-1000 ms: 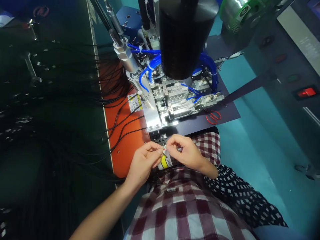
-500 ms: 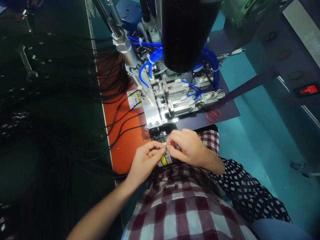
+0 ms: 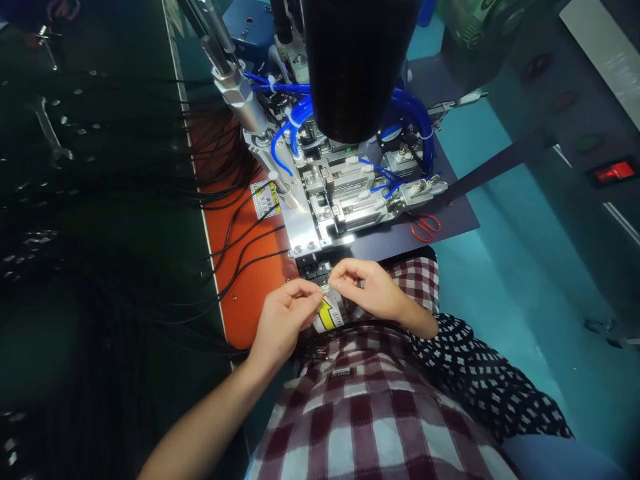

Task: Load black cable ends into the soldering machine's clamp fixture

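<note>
My left hand [image 3: 286, 313] is closed in a pinch, thumb against forefinger, over the front end of the machine [image 3: 345, 193]. Facing it, my right hand [image 3: 367, 287] pinches too, its fingertips close to the left ones. A tiny pale piece [image 3: 325, 289] shows between the two sets of fingertips; it is too small to name, and which hand grips it I cannot tell. Just beyond the fingers lies a black fixture block [image 3: 313, 270] of the machine. Under them is a white label with a yellow arrow [image 3: 327, 315].
Red-handled scissors [image 3: 425, 228] lie on the dark plate right of the machine. Several black cables [image 3: 250, 263] cross the orange board [image 3: 240, 313] on the left. A wrench [image 3: 53, 130] lies far left. A lit red switch [image 3: 614, 173] is at the right.
My fingertips have drawn slightly apart, and the pale piece between them shows more. More of the yellow arrow label is uncovered. The camera view has shifted a little.
</note>
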